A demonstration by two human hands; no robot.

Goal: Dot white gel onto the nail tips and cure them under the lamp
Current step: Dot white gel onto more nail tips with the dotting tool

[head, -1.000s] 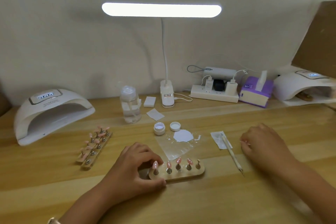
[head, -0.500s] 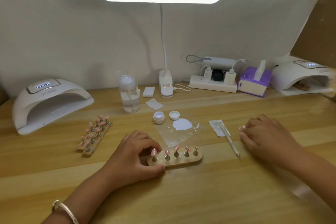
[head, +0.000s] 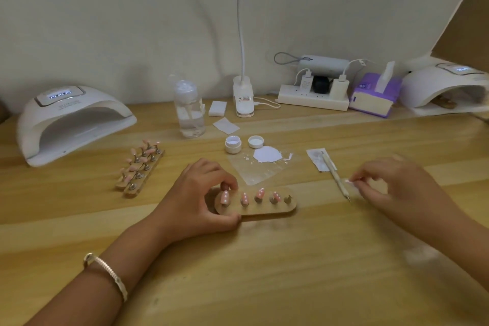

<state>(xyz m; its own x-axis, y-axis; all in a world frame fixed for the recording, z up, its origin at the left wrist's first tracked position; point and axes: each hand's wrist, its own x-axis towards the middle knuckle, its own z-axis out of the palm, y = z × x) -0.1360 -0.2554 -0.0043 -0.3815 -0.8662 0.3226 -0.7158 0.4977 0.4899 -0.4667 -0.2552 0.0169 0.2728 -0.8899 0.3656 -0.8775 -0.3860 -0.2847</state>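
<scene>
A wooden holder (head: 264, 210) lies at the table's middle with several pink nail tips (head: 244, 198) dotted white; its rightmost post is bare. My left hand (head: 195, 201) grips the holder's left end, thumb in front, a finger behind the first tip. My right hand (head: 397, 188) hovers to the right, fingers curled, pinching a small pale nail tip (head: 348, 181) beside the dotting tool (head: 334, 174), which lies on the table. White gel (head: 266, 155) is spread on a clear sheet, next to the open gel jar (head: 232, 145). A white curing lamp (head: 71, 119) stands at the left.
A second holder with pink tips (head: 140, 169) lies near the left lamp. A clear bottle (head: 190, 111), the desk lamp's base (head: 243, 99), a power strip (head: 312, 99) and a purple tissue pack (head: 374, 95) line the back. Another curing lamp (head: 444, 87) stands far right.
The view has tilted down and closer. My right hand has shifted slightly toward the dotting tool. My left hand keeps its hold on the holder.
</scene>
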